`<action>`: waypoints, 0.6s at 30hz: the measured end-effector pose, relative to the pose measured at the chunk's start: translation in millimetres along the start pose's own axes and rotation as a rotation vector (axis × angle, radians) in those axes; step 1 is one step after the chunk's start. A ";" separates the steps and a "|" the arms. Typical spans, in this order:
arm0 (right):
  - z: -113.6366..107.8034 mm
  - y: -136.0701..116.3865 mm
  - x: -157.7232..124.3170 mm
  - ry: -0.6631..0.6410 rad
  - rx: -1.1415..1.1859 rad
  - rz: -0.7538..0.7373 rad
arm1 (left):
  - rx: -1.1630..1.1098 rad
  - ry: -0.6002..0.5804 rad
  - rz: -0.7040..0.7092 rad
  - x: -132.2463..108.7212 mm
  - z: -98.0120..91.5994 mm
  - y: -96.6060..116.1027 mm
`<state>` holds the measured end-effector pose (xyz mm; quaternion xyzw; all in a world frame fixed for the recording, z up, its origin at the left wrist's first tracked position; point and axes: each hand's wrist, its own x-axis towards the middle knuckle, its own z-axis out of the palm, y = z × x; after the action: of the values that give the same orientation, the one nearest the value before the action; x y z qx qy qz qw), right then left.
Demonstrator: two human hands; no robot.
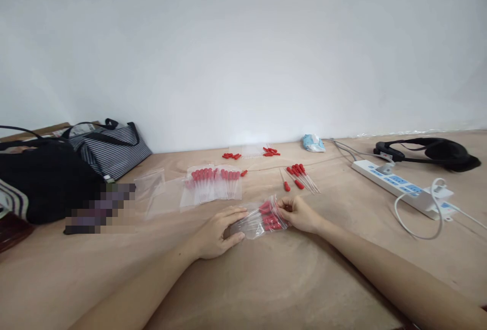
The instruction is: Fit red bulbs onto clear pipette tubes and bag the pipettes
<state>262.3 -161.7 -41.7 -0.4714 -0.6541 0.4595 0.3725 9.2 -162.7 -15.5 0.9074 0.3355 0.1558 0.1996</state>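
A clear zip bag (253, 224) lies on the table in front of me, holding several droppers (271, 220) with red rubber bulbs and thin clear tubes. My right hand (299, 213) pinches the bag's right end, beside the bulbs. At the other end rests my left hand (220, 233), its fingers and thumb spread around the bag's left side and touching it. Beyond the hands, filled bags of droppers (205, 185) lie side by side. Loose droppers (300, 172) are grouped to the right, with a single dropper (286, 185) just left of them.
Flat bags (163, 200) lie at left. Red bulbs (232, 156) and clear tubes (252, 151) are by the wall, near a blue mask (313, 143). A power strip (395, 183) with cables and a black headset (426, 151) lie right; a striped bag (110, 150) and black bag (57, 183) stand left.
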 end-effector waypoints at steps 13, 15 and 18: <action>3.4 -2.1 -5.5 -0.030 0.235 0.015 | -0.151 0.190 -0.150 27.9 0.9 -9.8; 4.9 -1.9 -6.4 -0.024 0.207 0.014 | -0.190 0.177 -0.235 43.2 2.5 -14.0; 6.4 -4.5 -8.6 -0.067 0.157 -0.019 | -0.255 0.049 -0.386 65.1 1.0 -12.8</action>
<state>257.6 -172.2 -39.8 -0.4187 -0.6328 0.5212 0.3906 49.8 -110.4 -12.7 0.7897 0.4853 0.1776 0.3306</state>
